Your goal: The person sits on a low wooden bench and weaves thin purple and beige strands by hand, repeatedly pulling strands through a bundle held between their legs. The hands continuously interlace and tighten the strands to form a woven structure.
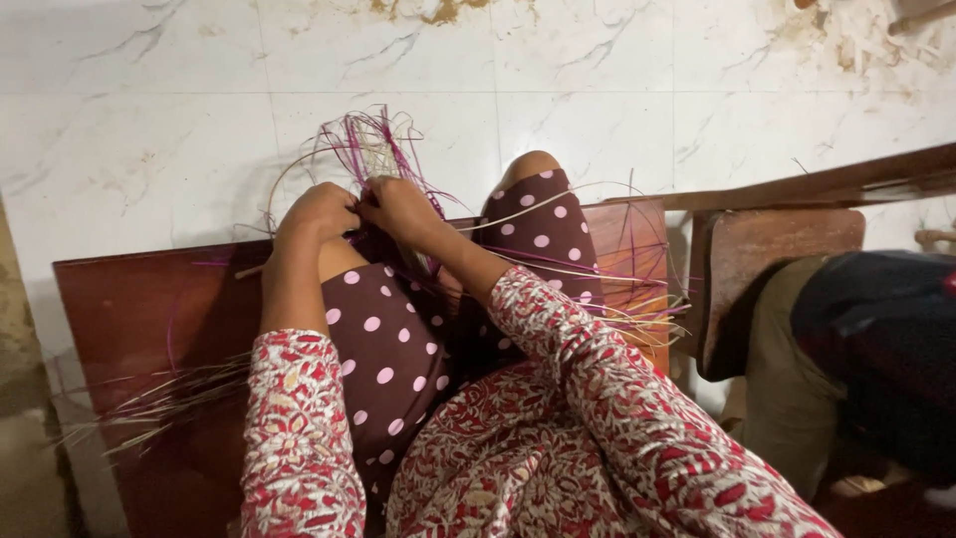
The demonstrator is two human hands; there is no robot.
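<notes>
My left hand (317,212) and my right hand (398,206) meet over my knees, both closed on a small woven piece of purple and pale cane strips (370,149). Loose strip ends fan up and outward from between my fingers. The woven part itself is mostly hidden under my hands. My sleeves are red and white floral cloth, and my legs wear brown fabric with pink dots (388,349).
I sit on a low reddish wooden board (139,319) on a white marble floor (149,130). Loose strips lie at the board's left (169,399) and right (627,299). Another person in dark clothes (856,339) sits at the right beside a wooden seat (767,244).
</notes>
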